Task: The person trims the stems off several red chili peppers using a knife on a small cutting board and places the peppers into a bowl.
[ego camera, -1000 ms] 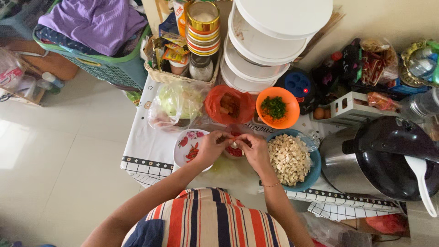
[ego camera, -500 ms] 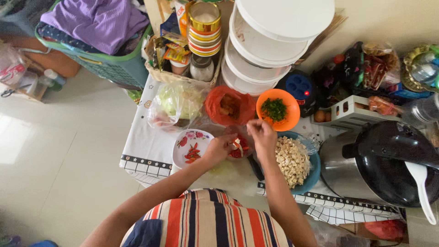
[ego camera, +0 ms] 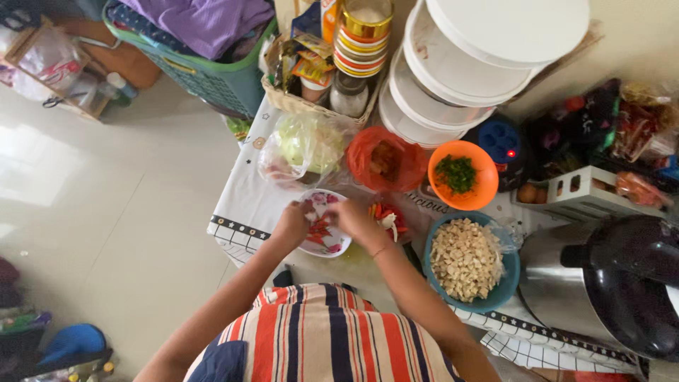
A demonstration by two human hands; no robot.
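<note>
**Both hands meet over the small flowered plate**

We see the left hand (ego camera: 293, 225) and the right hand (ego camera: 353, 218) drawn close together above a small white plate with a red flower pattern (ego camera: 327, 240), which sits on the white patterned cloth (ego camera: 244, 205) near the table's front edge. The fingers are curled inward toward each other; whether they pinch anything between them, we cannot tell, since the motion blurs them. The left hand covers the plate's 10 o'clock rim, the right hand hangs over its 2 o'clock side.

At 3 o'clock of the plate, just beside the right hand, lies a small heap of red chillies and pale slivers (ego camera: 389, 218). Farther toward 3 o'clock stands a blue bowl (ego camera: 506, 283) full of pale diced cubes. At 1 o'clock of the plate we find an orange bowl (ego camera: 481, 180) holding chopped greens, and beside it an orange plastic bag (ego camera: 385, 159). At 12 o'clock rests a clear bag of cabbage (ego camera: 308, 145). A dark pan (ego camera: 636, 283) sits on the far right.
</note>
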